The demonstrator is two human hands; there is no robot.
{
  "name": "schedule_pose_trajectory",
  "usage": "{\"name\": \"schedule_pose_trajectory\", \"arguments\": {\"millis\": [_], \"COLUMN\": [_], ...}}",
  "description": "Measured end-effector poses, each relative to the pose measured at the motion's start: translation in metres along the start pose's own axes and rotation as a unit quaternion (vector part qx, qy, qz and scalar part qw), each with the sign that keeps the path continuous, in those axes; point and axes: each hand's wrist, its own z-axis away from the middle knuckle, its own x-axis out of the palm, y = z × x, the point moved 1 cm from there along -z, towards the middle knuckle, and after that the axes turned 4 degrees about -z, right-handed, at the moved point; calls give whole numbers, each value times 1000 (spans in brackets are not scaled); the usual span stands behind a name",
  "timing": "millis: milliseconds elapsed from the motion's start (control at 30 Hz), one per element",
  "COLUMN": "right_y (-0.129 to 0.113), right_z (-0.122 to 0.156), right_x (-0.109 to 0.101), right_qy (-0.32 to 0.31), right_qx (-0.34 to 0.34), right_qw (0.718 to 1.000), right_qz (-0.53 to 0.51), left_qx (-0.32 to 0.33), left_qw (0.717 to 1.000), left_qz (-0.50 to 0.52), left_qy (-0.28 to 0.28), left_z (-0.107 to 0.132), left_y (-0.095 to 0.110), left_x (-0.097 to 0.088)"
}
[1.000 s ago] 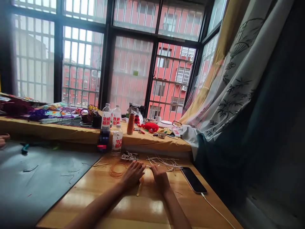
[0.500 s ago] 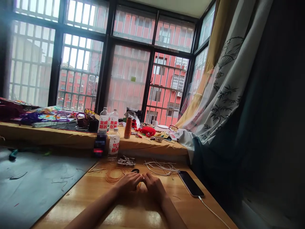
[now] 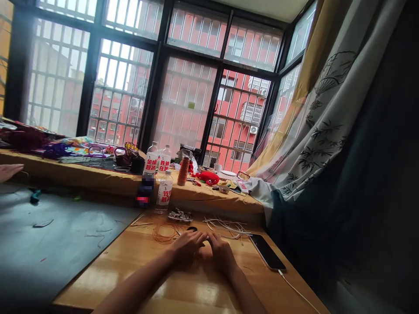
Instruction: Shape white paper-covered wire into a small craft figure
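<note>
My left hand (image 3: 189, 245) and my right hand (image 3: 223, 251) meet above the wooden table (image 3: 144, 279), fingertips almost touching. Both are closed in a pinch; what lies between the fingers is too small to make out. Just behind my left fingers is a black loop (image 3: 192, 229), partly hidden. A loose coil of orange cord (image 3: 165, 233) lies to the left of it. Farther back stands a clear box of small metal parts (image 3: 180, 215). White cords (image 3: 225, 227) are spread beyond my right hand.
A phone (image 3: 267, 252) with a white cable lies at the right table edge. Bottles (image 3: 163, 192) stand at the back left. A spool of orange cord (image 3: 183, 171) and a red plush item (image 3: 208, 177) sit on the ledge. Another person's hand (image 3: 10, 172) shows at far left.
The camera view has turned slightly left, so everything appears shifted to the right. Another person's hand has come into view at the left edge. My hands stay together, fingers slightly shifted.
</note>
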Motion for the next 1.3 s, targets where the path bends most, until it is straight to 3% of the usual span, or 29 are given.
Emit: {"name": "schedule_pose_trajectory", "arguments": {"millis": [133, 333, 467, 567, 667, 800, 900, 1067, 1200, 1300], "right_y": [0, 9, 10, 4, -2, -4, -1, 3, 4, 4], "right_z": [0, -3, -6, -8, -9, -12, -15, -18, -17, -15], "right_x": [1, 4, 3, 0, 0, 4, 9, 14, 15, 14], "right_qy": [18, 77, 105, 92, 82, 63, 32, -38, -62, -127], "right_qx": [8, 12, 87, 161, 171, 142, 156, 196, 218, 216], "right_qw": [998, 984, 960, 933, 932, 938, 920, 838, 785, 763], "right_qz": [-68, -159, -246, -309, -309, -311, -358, -507, -577, -596], "left_qx": [-21, -60, -85, -77, -101, -150, -212, -331, -327, -313], "left_qw": [997, 990, 986, 984, 970, 942, 906, 815, 773, 757], "left_qz": [68, 129, 139, 158, 201, 272, 347, 467, 539, 571], "left_qy": [-17, 9, 21, 39, 88, 125, 120, 89, 70, 53], "left_z": [3, 0, -6, -6, -4, -2, -3, -4, -4, -4], "left_y": [-1, 4, 9, 11, 10, 7, 2, -8, -12, -13], "left_x": [-2, -15, -11, -3, 5, 8, 5, 6, 7, 6]}}
